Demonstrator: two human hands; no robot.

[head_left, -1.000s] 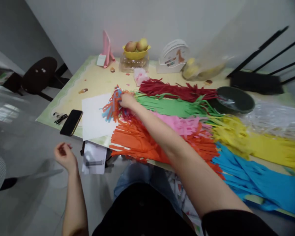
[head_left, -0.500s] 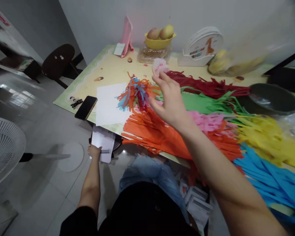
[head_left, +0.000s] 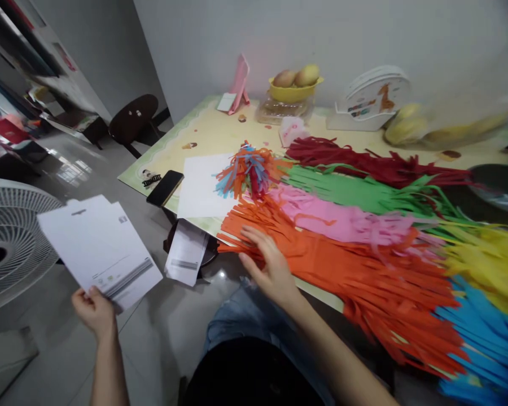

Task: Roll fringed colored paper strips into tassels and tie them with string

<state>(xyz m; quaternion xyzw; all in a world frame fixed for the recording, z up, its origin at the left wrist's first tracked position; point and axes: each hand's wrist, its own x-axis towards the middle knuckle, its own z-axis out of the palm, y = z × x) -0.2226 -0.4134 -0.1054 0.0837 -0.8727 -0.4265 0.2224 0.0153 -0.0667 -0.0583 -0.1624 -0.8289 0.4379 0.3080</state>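
Observation:
My left hand (head_left: 96,313) grips a few white printed cardboard sheets (head_left: 91,237) by their lower edge, thumb on top, out beyond the table's left side. A slot and a dark stripe show on the front sheet. My right hand (head_left: 271,273), fingers stretched, hovers at or just over the left end of the orange fringed paper (head_left: 322,259); whether it touches I cannot tell. Pink fringed paper (head_left: 342,220), green fringed paper (head_left: 342,189) and dark red fringed paper (head_left: 364,157) lie behind it. A multicoloured tassel bunch (head_left: 252,172) rests on a white sheet (head_left: 197,189).
More printed sheets (head_left: 188,251) lie on a dark stool beneath the table edge. A phone (head_left: 165,188) sits at the table's left corner. Yellow fringed paper (head_left: 486,259) and blue fringed paper (head_left: 482,327) spread at right. A fan (head_left: 17,242) stands at far left.
My left hand has lifted white sheets off the stool and carried them left and up. My right hand has come down from near the pink-patterned item to the orange paper. The view has shifted.

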